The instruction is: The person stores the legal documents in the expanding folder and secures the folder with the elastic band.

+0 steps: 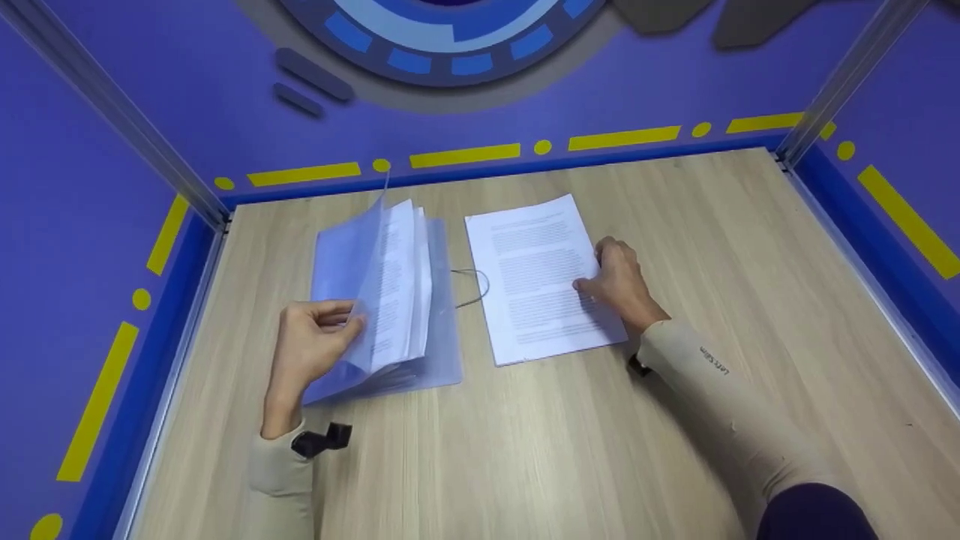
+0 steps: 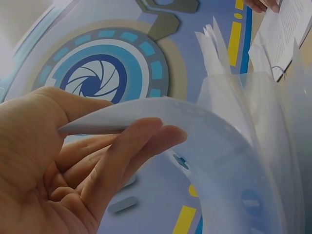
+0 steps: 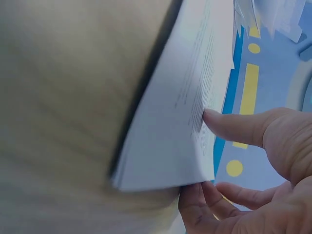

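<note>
A translucent bluish folder (image 1: 330,262) lies on the left part of the table, its cover lifted, with printed sheets (image 1: 397,292) standing partly upright inside. My left hand (image 1: 315,345) pinches the cover's edge between thumb and fingers; in the left wrist view the plastic cover (image 2: 214,126) bends in an arc away from the hand (image 2: 97,156). A curved metal prong (image 1: 484,281) reaches from the folder to the left edge of a stack of printed paper (image 1: 536,285). My right hand (image 1: 619,281) grips that stack's right edge, thumb on top, fingers at the edge in the right wrist view (image 3: 253,170).
A wood-grain table (image 1: 480,465) carries everything. Blue panels with yellow marks (image 1: 465,155) stand along its back and both sides, joined by metal corner posts (image 1: 847,75). A black strap piece (image 1: 322,440) sits at the left wrist.
</note>
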The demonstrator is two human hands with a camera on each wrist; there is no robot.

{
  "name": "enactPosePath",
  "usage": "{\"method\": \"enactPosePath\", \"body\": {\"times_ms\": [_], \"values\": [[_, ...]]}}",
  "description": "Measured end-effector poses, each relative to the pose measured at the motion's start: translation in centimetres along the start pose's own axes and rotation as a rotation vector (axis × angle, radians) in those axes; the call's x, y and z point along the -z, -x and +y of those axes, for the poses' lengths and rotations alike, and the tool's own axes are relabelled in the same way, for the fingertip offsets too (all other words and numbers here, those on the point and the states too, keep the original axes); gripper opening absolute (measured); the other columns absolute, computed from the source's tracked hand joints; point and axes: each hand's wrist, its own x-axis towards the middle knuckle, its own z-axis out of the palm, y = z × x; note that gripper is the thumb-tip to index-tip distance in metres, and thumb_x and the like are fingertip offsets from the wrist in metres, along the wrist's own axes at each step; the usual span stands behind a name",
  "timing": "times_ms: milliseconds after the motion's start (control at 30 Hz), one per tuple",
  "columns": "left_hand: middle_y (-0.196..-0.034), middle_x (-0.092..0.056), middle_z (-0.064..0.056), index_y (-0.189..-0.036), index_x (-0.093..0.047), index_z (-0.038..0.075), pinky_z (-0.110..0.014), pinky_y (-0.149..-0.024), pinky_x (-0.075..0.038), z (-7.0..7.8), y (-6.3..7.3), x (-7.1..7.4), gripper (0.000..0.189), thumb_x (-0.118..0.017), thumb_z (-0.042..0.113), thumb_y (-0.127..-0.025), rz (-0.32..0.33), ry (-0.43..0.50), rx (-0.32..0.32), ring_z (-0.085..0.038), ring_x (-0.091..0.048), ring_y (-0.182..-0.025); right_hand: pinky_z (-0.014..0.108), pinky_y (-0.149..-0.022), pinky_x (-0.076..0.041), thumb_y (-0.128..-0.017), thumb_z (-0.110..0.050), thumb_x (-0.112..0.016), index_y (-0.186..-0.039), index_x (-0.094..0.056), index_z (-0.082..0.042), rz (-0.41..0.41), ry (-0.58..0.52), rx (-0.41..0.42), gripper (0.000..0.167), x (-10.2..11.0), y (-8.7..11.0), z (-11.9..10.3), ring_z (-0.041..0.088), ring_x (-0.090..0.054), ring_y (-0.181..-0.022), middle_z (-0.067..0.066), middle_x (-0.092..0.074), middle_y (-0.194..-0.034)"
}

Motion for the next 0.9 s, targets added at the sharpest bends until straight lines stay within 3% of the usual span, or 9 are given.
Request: {"method": "enactPosePath", "body": {"times_ms": [400,567,700,900], "values": [[-0.108,-0.078,-0.029,-0.112,-0.080,-0.009,-0.010,-0.072,-0.058,0.1,0.4,-0.1,0.024,-0.081,0.000,-0.090,0.043,0.024,0.011,-0.043,-0.078,-0.098,0.050,-0.096,-0.058,-0.082,-0.004,-0.089,-0.140,-0.050,0.011,-0.101,-0.046,-0.047,0.071,0.8,-0.7,0.5,0.039,-0.068,-0.111,0.033,-0.067,-0.130],[-0.108,-0.078,-0.029,-0.112,-0.080,-0.009,-0.010,-0.073,-0.058,-0.1,0.6,-0.2,0.024,-0.081,0.000,-0.090,0.056,0.037,0.010,-0.043,-0.078,-0.099,0.040,-0.082,-0.057,-0.094,-0.011,-0.076,-0.131,-0.059,0.014,-0.110,-0.053,-0.057,0.048,1.6,-1.4,1.2,0.033,-0.066,-0.098,0.029,-0.068,-0.119],[-0.109,-0.078,-0.029,-0.112,-0.079,-0.010,-0.011,-0.074,-0.059,-0.1,0.7,-0.3,0.024,-0.081,0.000,-0.090,0.061,0.050,0.018,-0.044,-0.078,-0.099,0.029,-0.072,-0.051,-0.097,-0.008,-0.067,-0.122,-0.069,0.012,-0.137,-0.099,-0.117,0.032,2.2,-2.3,1.7,0.025,-0.061,-0.088,0.019,-0.066,-0.106],[-0.109,-0.078,-0.029,-0.112,-0.080,-0.009,-0.011,-0.073,-0.059,-0.1,0.8,-0.4,0.024,-0.081,0.000,-0.090,0.062,0.045,0.034,-0.043,-0.078,-0.098,0.026,-0.073,-0.059,-0.096,-0.005,-0.070,-0.125,-0.072,0.006,-0.260,-0.250,-0.248,0.031,3.4,-3.1,2.5,0.018,-0.071,-0.087,0.021,-0.072,-0.115]]}}
